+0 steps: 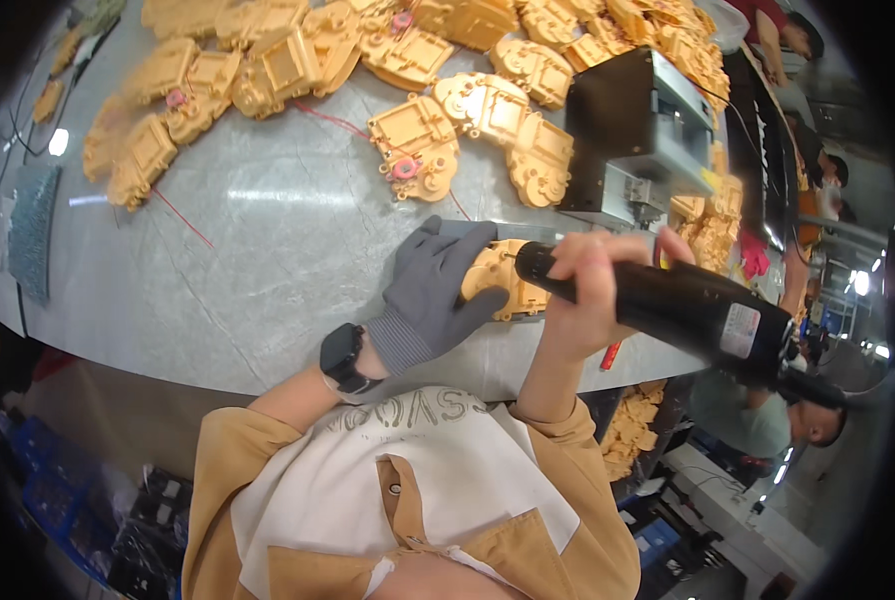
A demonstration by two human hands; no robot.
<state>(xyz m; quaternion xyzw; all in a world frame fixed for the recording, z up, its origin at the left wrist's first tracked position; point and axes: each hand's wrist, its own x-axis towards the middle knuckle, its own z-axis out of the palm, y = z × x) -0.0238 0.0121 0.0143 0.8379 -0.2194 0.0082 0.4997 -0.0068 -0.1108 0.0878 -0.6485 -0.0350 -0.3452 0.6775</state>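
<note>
My left hand (435,285), in a grey knit glove, grips an orange-yellow plastic gear housing (517,302) low over the table, in front of me. Bare fingers of my right hand (592,295) wrap around a thick black electric screwdriver (692,308), which lies nearly level and points left. Its nose is at the upper part of the housing; whether the bit touches a screw is hidden. A black smartwatch (342,357) sits on my left wrist.
Many similar housings (412,140) lie across the far side of the grey table (267,270), some with pink parts and red wires. A black and silver box-shaped device (632,135) stands beyond my right hand. A red pen-like object (610,355) is near the edge. Other people work at right.
</note>
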